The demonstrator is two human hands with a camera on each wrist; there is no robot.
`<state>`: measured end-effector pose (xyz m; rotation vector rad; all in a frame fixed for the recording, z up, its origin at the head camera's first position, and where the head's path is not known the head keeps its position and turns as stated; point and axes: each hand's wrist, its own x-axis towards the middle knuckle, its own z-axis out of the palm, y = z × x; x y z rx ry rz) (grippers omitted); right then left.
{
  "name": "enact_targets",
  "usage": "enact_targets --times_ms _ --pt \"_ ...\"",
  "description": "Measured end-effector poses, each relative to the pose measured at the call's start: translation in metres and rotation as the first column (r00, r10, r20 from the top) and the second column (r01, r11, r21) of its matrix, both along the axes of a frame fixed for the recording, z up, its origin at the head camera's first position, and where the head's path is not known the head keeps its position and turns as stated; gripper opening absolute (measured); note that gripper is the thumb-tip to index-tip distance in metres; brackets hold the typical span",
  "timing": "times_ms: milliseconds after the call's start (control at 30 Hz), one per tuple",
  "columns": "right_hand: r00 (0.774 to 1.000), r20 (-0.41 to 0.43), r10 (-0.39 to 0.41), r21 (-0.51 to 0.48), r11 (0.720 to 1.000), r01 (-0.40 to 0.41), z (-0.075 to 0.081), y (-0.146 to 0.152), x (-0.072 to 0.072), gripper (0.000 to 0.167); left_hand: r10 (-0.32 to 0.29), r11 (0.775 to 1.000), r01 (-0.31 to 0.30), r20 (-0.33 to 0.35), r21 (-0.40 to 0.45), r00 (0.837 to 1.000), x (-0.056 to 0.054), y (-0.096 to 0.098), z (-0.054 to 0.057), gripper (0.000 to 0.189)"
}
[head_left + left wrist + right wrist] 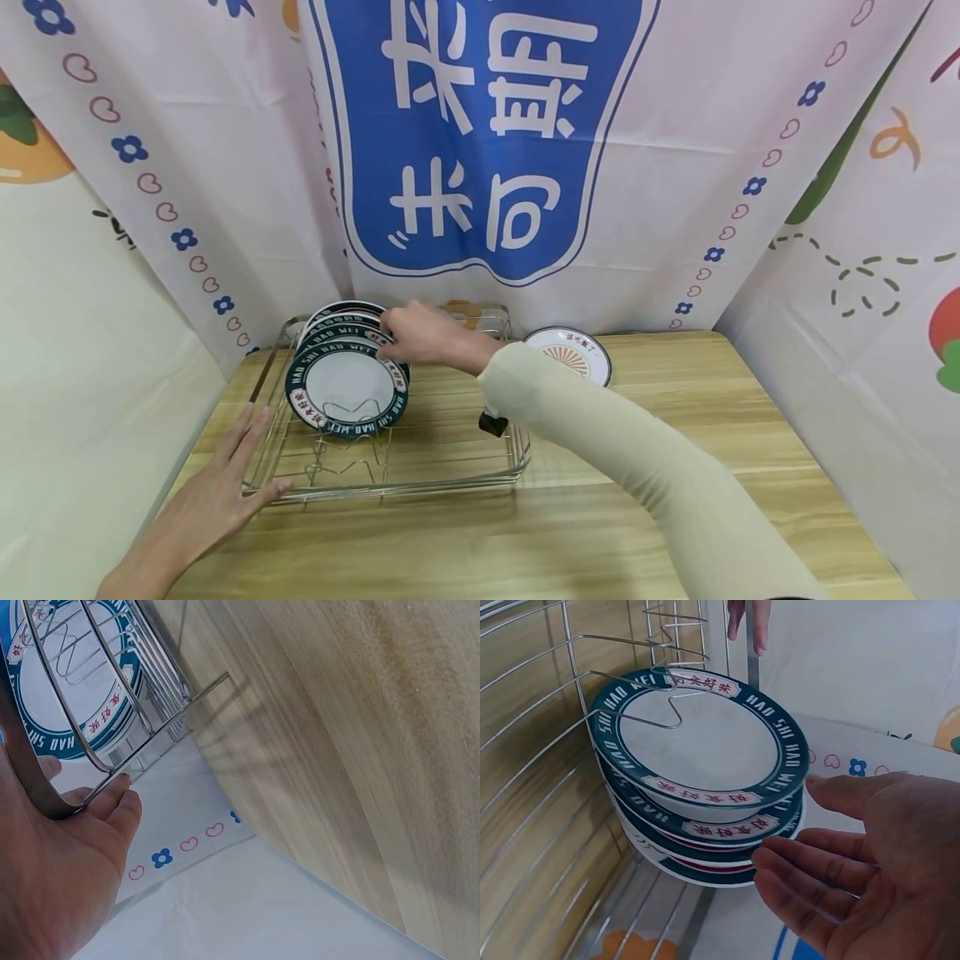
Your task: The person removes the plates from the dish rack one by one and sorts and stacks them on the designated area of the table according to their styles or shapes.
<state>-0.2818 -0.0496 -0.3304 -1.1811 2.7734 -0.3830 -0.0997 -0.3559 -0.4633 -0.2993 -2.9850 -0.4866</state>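
— While the wire rack (420, 467) sits on the wooden table (600, 517), where are the hands?
— The left hand (225, 492) lies flat, fingers straight, against the rack's near left corner. The right hand (420, 333), fingers relaxed and holding nothing, rests at the rim of the green-rimmed plates (347, 387) standing upright inside.
— Anything else?
— A white plate (572, 354) lies flat just right of the rack.

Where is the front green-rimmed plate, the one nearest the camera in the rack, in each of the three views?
Head: front green-rimmed plate stands left of centre in the wire rack, by the right hand.
Left wrist: top left, behind the rack wires.
Right wrist: centre, topmost of the stack.
Shared landmark: the rack's wire divider crossing the plate's face.
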Motion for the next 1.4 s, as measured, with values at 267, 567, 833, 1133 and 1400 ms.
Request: enact_targets --times_ms 267,567,833,1133,1400 --pt "0.998 0.047 0.041 -0.028 0.999 -0.039 -0.022 -0.018 -0.008 0.018 -0.005 1.000 0.005 -0.008 -0.002 1.000 0.000 0.000 0.000 0.109" --pt "0.997 0.071 0.020 -0.019 1.000 -0.018 -0.039 -0.035 -0.008 0.018 -0.002 1.000 0.002 -0.009 -0.001 1.000 0.000 -0.002 -0.002 0.109" --pt "0.996 0.086 0.006 0.001 1.000 -0.006 -0.047 -0.043 -0.005 0.018 -0.010 1.000 0.010 -0.014 0.004 1.000 0.000 -0.001 -0.001 0.109" --pt "0.999 0.025 0.037 0.066 0.997 -0.039 -0.054 -0.046 0.004 0.020 -0.006 1.000 0.006 -0.010 0.003 1.000 0.000 -0.001 -0.002 0.110" --pt "0.997 0.038 0.069 0.031 0.997 -0.070 -0.055 -0.043 0.007 0.018 -0.005 1.000 0.005 -0.013 0.005 1.000 -0.001 -0.002 -0.003 0.109"
